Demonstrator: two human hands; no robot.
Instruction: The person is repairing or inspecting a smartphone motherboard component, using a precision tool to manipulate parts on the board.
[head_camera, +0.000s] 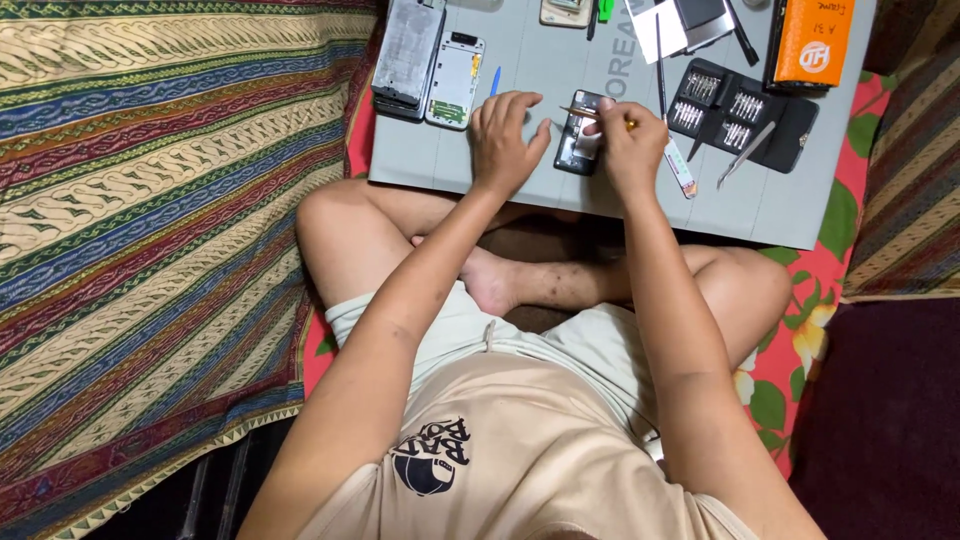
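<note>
Two bare hands meet over a small dark opened phone body (579, 146) that lies near the front edge of a grey rectangular work mat (520, 70), in the only view, from the head camera. The left hand (506, 140) rests palm down just beside the phone, its fingers curled loosely and touching the phone's left edge, closed on nothing. The right hand (628, 150) is pinched shut around a thin yellow-handled tool (592, 114), whose tip points left across the top of the phone. Both hands sit close together, with the phone between them.

On the mat's far left lie a grey phone frame (408, 55) and, just beside it, a white phone back plate (455, 80); a small blue pick (495, 81) lies next to that. To the right an open black case of screwdriver bits (740, 115) holds metal tweezers (745, 153), and an orange box (815, 42) stands behind it. The person sits cross-legged on striped patterned cloth (150, 200).
</note>
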